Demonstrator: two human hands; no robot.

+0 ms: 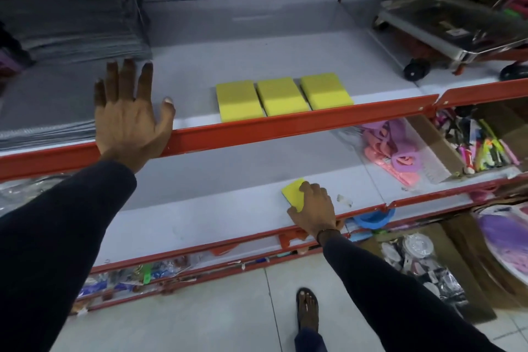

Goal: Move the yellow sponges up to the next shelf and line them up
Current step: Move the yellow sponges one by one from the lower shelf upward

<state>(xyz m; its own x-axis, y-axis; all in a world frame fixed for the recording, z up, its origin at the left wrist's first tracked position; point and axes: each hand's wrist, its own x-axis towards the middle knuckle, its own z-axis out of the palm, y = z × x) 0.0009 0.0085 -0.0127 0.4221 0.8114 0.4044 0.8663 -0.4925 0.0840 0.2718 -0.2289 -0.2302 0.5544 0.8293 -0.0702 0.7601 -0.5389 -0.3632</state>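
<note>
Three yellow sponges lie side by side near the front of the upper shelf (285, 48): a left sponge (238, 100), a middle sponge (283, 96) and a right sponge (325, 90). One more yellow sponge (293, 190) lies on the lower shelf (200, 217), and my right hand (313, 208) is closed over its near end. My left hand (130, 114) rests flat with fingers spread on the upper shelf's red front rail (257, 127), left of the row.
Grey folded mats (71, 23) fill the upper shelf's left side. A wheeled metal trolley (445, 28) stands at the upper right. Pink and purple plastic items (391, 146) lie right of the lower shelf, with a scrap of paper (344, 199) by my right hand. My sandalled foot (307, 308) is on the tiled floor.
</note>
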